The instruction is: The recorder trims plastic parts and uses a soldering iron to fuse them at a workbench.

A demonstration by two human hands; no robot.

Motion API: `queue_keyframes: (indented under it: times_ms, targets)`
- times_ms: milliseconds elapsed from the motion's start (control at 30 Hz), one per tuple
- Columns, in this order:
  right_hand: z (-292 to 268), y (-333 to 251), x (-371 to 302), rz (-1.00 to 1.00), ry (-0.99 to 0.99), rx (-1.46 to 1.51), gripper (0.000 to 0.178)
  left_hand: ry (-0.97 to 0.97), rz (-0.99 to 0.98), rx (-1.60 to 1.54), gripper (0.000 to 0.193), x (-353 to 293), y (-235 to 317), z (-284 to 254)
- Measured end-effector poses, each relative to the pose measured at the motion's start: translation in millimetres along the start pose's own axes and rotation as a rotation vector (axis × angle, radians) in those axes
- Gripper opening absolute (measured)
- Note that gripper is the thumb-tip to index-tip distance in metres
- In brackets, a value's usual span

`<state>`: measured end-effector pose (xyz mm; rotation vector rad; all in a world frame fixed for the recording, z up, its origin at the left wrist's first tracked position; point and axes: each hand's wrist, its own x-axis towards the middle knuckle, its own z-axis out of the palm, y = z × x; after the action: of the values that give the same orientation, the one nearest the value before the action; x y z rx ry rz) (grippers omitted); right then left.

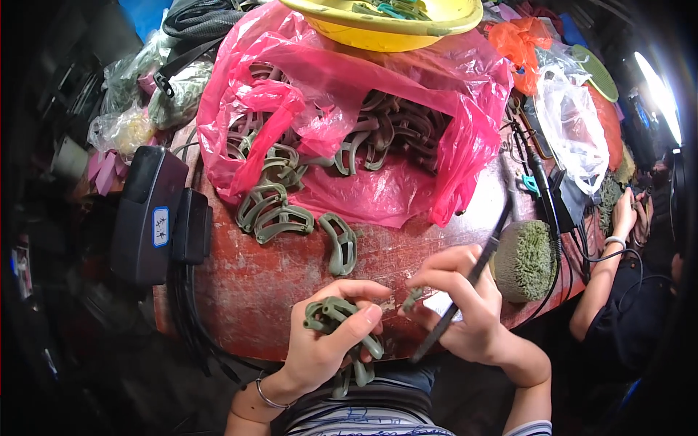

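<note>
My left hand (pixel 320 338), with a bracelet at the wrist, is closed around several curved green plastic frame-like parts (pixel 338 312); some stick out below the palm. To its right my right hand (pixel 469 309) holds a long thin dark stick-shaped tool (pixel 494 236) slanting across the fingers. Between that hand's thumb and fingertips is a small green piece (pixel 413 299), too small to identify. The two hands are close but apart. Just beyond them a loose green part (pixel 340 247) lies on the worn red tabletop (pixel 247 298), with further green parts (pixel 282 221) at its left.
A pink plastic bag (pixel 407 200) full of similar parts spreads over the table. Behind it stands a yellow basin (pixel 385 40). Black boxes (pixel 149 218) with cables line the left edge. A shaggy green pad (pixel 525 261) sits right, near another person's arm (pixel 600 291).
</note>
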<state>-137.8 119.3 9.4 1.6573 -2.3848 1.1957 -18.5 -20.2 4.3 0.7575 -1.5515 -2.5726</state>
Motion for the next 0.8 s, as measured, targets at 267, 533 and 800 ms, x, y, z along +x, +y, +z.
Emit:
queue_keyframes:
  times_ms: [267, 533, 800]
  targets:
    - [-2.4, -21.4, -7.5, 0.001, 0.101, 0.219, 0.036, -0.278, -0.268, -0.347, 0.046, 6.8, -9.7, 0.8]
    - [3.3, -19.0, -11.2, 0.141, 0.096, 0.537, 0.042, -0.298, -0.246, -0.379, 0.037, 9.0, -11.0, 15.4]
    - [-5.3, -14.5, -27.9, 0.211, 0.581, 0.772, 0.034, -0.146, 0.054, -0.523, 0.020, 22.5, 50.7, 39.8]
